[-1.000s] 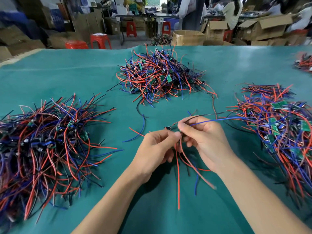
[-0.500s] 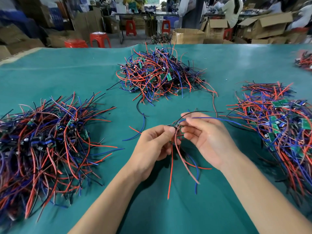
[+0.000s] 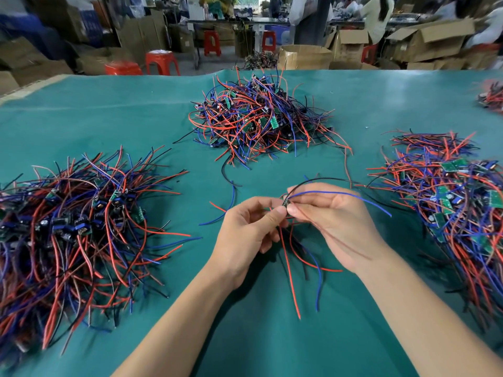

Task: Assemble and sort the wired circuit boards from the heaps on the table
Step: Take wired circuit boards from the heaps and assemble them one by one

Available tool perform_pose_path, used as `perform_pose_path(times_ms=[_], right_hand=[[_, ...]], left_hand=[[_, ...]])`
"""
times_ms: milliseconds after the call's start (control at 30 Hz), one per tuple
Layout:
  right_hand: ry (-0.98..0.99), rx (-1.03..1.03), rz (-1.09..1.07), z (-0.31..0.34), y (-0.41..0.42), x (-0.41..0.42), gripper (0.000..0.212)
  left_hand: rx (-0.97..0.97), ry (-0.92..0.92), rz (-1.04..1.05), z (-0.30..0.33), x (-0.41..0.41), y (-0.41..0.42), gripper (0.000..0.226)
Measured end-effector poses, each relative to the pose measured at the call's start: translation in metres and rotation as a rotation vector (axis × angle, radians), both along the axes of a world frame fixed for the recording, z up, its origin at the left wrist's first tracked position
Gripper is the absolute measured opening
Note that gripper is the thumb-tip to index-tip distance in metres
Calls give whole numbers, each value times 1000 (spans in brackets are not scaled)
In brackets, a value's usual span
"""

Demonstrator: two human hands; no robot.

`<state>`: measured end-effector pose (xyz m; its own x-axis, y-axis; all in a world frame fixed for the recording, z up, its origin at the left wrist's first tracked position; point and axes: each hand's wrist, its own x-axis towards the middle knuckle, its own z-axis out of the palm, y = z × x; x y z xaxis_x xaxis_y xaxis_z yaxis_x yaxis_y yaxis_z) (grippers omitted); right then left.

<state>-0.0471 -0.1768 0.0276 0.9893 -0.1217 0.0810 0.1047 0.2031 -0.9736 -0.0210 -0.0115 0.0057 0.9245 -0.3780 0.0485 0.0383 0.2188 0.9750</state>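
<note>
The small circuit board sits between your two hands, raised a little above the teal surface, near the middle and close to you. Your left hand pinches it from the left with thumb and forefinger, the other fingers curled loosely under. Your right hand meets it from the right, fingertips closed on the board's edge and on its wires. A blue wire arcs from the board over the back of your right hand and ends out to the right; a black wire loops above it. Red, blue and black leads hang below your hands and trail onto the surface toward you.

Three heaps of wired boards lie around you: a dark, dense left heap, a far heap straight ahead, and a right heap with green boards showing. All three lie apart from your hands. A loose blue wire lies just left of your left hand. Beyond the surface stand red stools and cardboard boxes.
</note>
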Motion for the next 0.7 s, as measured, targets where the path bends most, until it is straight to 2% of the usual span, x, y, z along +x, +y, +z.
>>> perform_pose_path(times_ms=[67, 167, 367, 533, 700], right_hand=[[-6, -91, -42, 0, 1, -1, 17], [-11, -154, -115, 0, 5, -1, 12], [-5, -173, -194, -3, 11, 0, 15], [-4, -157, -249, -5, 18, 0, 15], [-12, -193, -248, -6, 21, 0, 20]], left_hand=[[12, -18, 11, -2, 1, 0, 11], [32, -57, 53, -4, 1, -1, 5], [12, -51, 133, -6, 1, -4, 15], [3, -87, 150, -3, -2, -6, 4], [-7, -96, 156, -4, -2, -5, 10]])
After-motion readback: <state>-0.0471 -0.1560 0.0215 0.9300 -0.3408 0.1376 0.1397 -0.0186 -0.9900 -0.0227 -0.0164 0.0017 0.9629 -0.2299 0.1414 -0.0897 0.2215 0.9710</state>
